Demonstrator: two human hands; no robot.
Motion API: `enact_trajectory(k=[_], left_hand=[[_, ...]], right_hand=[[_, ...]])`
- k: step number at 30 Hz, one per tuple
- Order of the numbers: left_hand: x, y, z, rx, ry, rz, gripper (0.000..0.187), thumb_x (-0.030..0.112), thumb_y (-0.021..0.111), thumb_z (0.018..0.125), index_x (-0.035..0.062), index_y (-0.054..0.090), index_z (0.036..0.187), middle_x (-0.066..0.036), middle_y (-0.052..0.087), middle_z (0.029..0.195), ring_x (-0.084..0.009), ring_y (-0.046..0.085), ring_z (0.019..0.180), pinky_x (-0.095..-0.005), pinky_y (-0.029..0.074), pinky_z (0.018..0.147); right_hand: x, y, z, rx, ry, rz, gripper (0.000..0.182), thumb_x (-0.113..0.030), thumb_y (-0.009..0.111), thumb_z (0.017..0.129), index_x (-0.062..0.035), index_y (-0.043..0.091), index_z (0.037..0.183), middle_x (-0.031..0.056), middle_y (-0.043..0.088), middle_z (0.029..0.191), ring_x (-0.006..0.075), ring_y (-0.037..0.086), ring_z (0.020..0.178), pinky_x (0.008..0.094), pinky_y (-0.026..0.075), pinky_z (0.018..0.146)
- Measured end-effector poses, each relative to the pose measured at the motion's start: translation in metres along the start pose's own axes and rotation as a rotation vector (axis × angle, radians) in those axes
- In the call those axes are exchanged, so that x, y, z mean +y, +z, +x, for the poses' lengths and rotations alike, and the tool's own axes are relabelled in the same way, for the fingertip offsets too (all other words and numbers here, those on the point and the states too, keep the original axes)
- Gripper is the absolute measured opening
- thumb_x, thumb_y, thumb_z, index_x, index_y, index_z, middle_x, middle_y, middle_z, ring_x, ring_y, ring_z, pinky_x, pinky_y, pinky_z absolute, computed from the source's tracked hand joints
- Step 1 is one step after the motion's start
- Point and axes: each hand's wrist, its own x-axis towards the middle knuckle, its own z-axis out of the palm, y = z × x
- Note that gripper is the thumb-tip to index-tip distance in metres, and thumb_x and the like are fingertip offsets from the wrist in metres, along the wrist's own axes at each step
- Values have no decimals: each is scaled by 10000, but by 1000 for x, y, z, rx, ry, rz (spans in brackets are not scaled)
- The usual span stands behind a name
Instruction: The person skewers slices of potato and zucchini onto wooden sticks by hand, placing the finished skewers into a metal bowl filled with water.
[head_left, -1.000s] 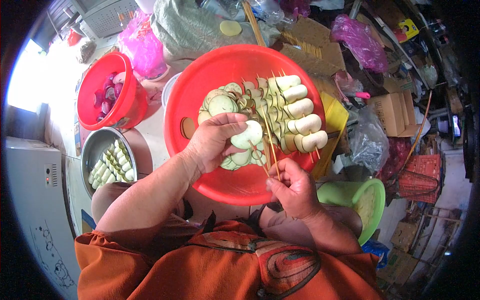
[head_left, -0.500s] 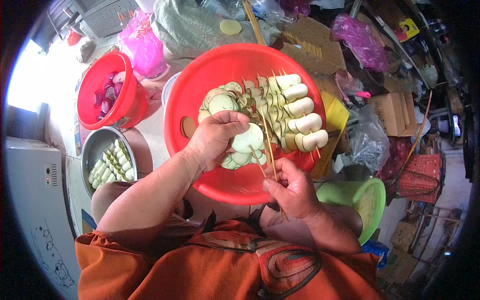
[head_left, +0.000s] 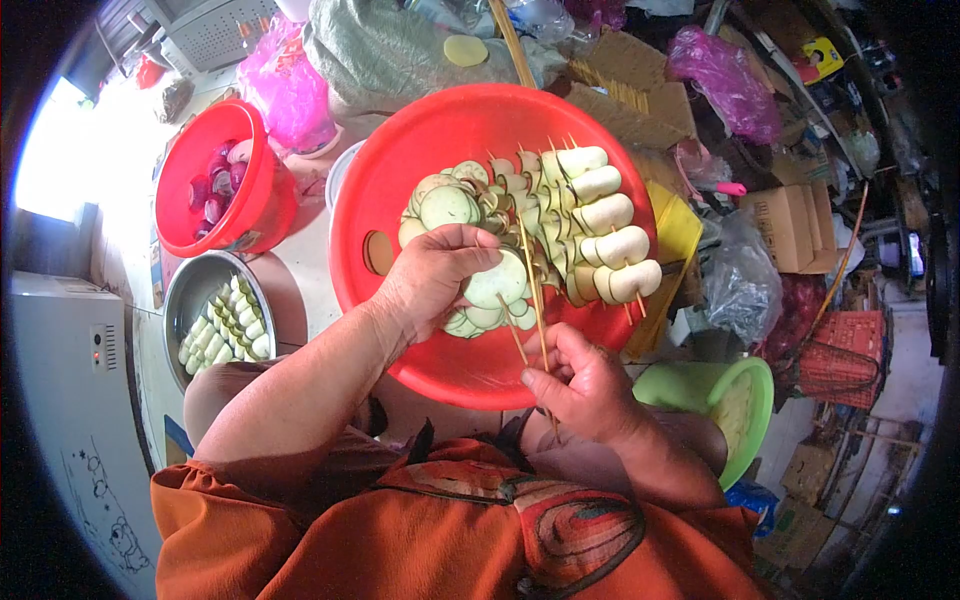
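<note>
My left hand [head_left: 440, 278] pinches a pale round vegetable slice [head_left: 494, 284] over the wide red basin [head_left: 390, 130]. A thin wooden skewer [head_left: 514, 335] meets the slice near its middle, its lower end by the fingers of my right hand [head_left: 582, 385]. That hand is closed around several more skewers [head_left: 535, 290], which point up across the basin. Loose slices [head_left: 449, 206] lie heaped beyond my left hand, and more are partly hidden beneath it. On the basin's right side rest several skewers threaded with slices [head_left: 605, 213], side by side.
At left stand a red bucket [head_left: 268, 205] with purple pieces and a metal bowl [head_left: 180, 300] of threaded skewers. A green tub [head_left: 752, 420] sits at the right by my knee. Beyond the basin lie a sack [head_left: 370, 60] and a cardboard box of skewers [head_left: 640, 65].
My right hand has shifted slightly left, and the skewer at the slice stands a little steeper. My left hand keeps its pinch on the slice.
</note>
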Motion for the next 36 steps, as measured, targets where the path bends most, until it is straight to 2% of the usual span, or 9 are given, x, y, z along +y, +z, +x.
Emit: enact_trajectory(k=[2, 4, 14, 16, 20, 22, 24, 26, 36], left_hand=[[-2, -3, 3, 41, 35, 132, 98, 36, 602, 845, 32, 585, 941, -62, 638, 847, -176, 637, 761, -310, 529, 684], [-2, -7, 6, 49, 24, 140, 101, 36, 604, 844, 29, 585, 943, -61, 639, 842, -176, 636, 760, -309, 529, 685], [-5, -9, 11, 14, 28, 109, 102, 36, 605, 842, 20, 590, 941, -56, 637, 827, -163, 632, 753, -290, 521, 681], [-3, -7, 10, 21, 23, 110, 104, 36, 604, 842, 19, 590, 943, -55, 636, 828, -162, 630, 754, -288, 520, 683], [-6, -9, 15, 66, 0, 165, 102, 41, 602, 845, 20, 590, 944, -51, 632, 829, -159, 627, 756, -286, 518, 684], [-10, -11, 18, 52, 19, 153, 101, 42, 601, 847, 21, 590, 945, -50, 632, 828, -161, 627, 755, -288, 520, 686], [-11, -9, 18, 39, 38, 140, 100, 44, 599, 849, 22, 590, 946, -50, 631, 827, -163, 627, 755, -291, 521, 688], [-12, -5, 16, 34, 35, 110, 147, 78, 650, 818, 33, 597, 947, -9, 596, 765, -67, 508, 593, -203, 411, 522], [-10, -5, 13, 40, 34, 160, 128, 89, 648, 819, 39, 604, 928, -3, 597, 747, -58, 506, 574, -199, 398, 501]], right_hand=[[1, 1, -1, -18, -5, -51, 175, -90, 619, 809, -37, 532, 951, 80, 629, 707, 156, 631, 637, 302, 492, 576], [5, 1, -2, -54, -121, -171, 168, -49, 621, 814, -23, 535, 955, 24, 597, 703, 61, 571, 640, 238, 473, 572], [0, 0, -1, -30, -132, -251, 186, -87, 641, 798, -30, 545, 946, 64, 621, 698, 113, 613, 621, 270, 485, 563], [-1, 0, -1, -25, -113, -233, 182, -125, 629, 785, -57, 539, 928, 130, 637, 723, 306, 645, 681, 386, 500, 591], [-1, -1, -1, -29, -102, -240, 182, -129, 629, 786, -56, 538, 927, 130, 636, 723, 306, 645, 679, 385, 499, 590], [1, -2, -2, -38, -118, -247, 183, -89, 645, 799, -32, 550, 943, 66, 628, 699, 107, 616, 628, 268, 489, 566], [2, -2, -2, -36, -117, -236, 177, -85, 643, 801, -30, 551, 942, 65, 628, 700, 103, 615, 630, 265, 490, 567], [3, -2, -2, -34, -115, -225, 171, -80, 640, 803, -29, 552, 941, 64, 629, 701, 99, 614, 632, 263, 491, 568], [0, -2, -4, -23, -125, -236, 167, -83, 639, 798, -30, 555, 933, 57, 607, 675, 98, 589, 596, 264, 473, 547]])
